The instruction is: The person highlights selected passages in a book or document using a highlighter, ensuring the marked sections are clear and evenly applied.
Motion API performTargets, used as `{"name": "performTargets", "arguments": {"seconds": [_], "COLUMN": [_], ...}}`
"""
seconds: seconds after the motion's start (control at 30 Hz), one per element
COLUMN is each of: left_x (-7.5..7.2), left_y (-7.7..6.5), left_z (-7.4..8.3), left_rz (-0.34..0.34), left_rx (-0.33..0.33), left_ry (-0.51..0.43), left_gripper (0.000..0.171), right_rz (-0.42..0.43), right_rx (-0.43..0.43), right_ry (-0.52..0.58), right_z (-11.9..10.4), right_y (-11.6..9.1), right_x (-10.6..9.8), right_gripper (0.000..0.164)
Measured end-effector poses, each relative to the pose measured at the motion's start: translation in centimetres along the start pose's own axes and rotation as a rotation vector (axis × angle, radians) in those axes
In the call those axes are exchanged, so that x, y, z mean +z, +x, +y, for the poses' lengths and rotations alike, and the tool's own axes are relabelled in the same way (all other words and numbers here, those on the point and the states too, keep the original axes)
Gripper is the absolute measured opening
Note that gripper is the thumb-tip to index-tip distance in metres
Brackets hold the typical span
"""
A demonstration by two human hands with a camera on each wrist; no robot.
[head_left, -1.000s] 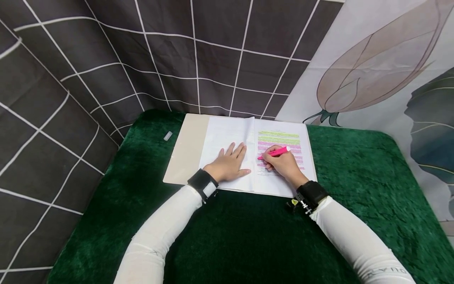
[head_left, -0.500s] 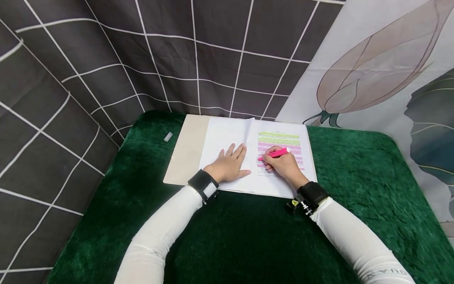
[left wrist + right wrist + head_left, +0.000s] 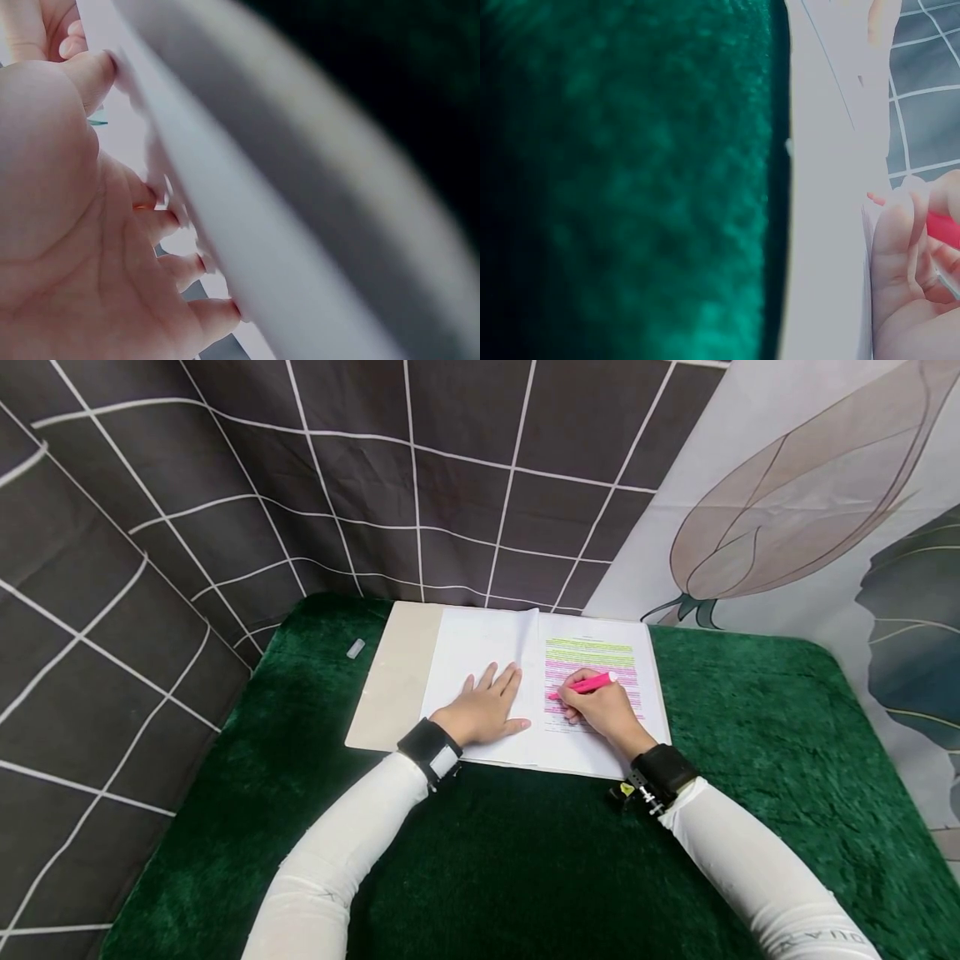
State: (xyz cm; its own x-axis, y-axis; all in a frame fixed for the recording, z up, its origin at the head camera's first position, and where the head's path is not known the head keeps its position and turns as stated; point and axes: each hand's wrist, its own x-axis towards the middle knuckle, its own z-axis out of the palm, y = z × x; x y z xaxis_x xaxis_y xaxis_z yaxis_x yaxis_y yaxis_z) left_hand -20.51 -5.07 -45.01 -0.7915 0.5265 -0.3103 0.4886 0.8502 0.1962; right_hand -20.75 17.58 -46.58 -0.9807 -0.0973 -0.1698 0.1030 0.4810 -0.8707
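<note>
My right hand [image 3: 606, 708] grips a pink highlighter [image 3: 592, 683] over the right-hand page [image 3: 652, 727], its tip at the left side of the printed lines. Yellow-green strokes cover the upper lines, pink ones the lines below. In the right wrist view, curled fingers [image 3: 896, 232] surround the red-pink barrel. My left hand [image 3: 483, 710] lies flat with spread fingers on the left-hand white page [image 3: 480, 631]. The left wrist view shows its palm and fingertips against the paper, partly blurred. Both pages lie in an open cream folder [image 3: 393, 672].
A small pale, translucent block [image 3: 356, 648] lies on the green plush cloth [image 3: 525, 860], left of the folder. Behind the table hangs a dark grid-patterned curtain [image 3: 465, 485], with a white floral-patterned one [image 3: 787, 527] at right.
My right hand and the highlighter have shifted slightly to the right along a lower line of print. The left hand stays in place on its page.
</note>
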Motion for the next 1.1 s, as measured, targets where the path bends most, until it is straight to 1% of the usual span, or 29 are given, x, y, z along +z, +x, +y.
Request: {"name": "performTargets", "arguments": {"seconds": [0.23, 0.43, 0.67, 0.97, 1.1], "left_x": [0.0, -0.1, -0.4, -0.3, -0.3], "left_y": [-0.1, -0.1, -0.3, -0.2, -0.2], "left_z": [0.1, 0.1, 0.1, 0.1, 0.1], "left_rz": [-0.002, -0.004, -0.019, -0.017, -0.014], "left_rx": [0.004, 0.003, 0.002, 0.001, 0.001], "left_ry": [0.000, -0.003, 0.009, 0.014, 0.016], "left_gripper": [0.087, 0.086, 0.086, 0.086, 0.086], "right_rz": [0.004, 0.012, 0.007, 0.013, 0.012], "right_rx": [-0.001, -0.013, -0.027, 0.002, -0.011], "right_ry": [-0.003, 0.025, 0.010, 0.020, 0.006], "right_z": [0.2, 0.2, 0.3, 0.4, 0.4], "right_y": [0.0, -0.1, -0.2, -0.3, -0.4], "right_x": [-0.3, -0.4, -0.5, -0.9, -1.1], "right_gripper": [0.028, 0.026, 0.024, 0.026, 0.026]}}
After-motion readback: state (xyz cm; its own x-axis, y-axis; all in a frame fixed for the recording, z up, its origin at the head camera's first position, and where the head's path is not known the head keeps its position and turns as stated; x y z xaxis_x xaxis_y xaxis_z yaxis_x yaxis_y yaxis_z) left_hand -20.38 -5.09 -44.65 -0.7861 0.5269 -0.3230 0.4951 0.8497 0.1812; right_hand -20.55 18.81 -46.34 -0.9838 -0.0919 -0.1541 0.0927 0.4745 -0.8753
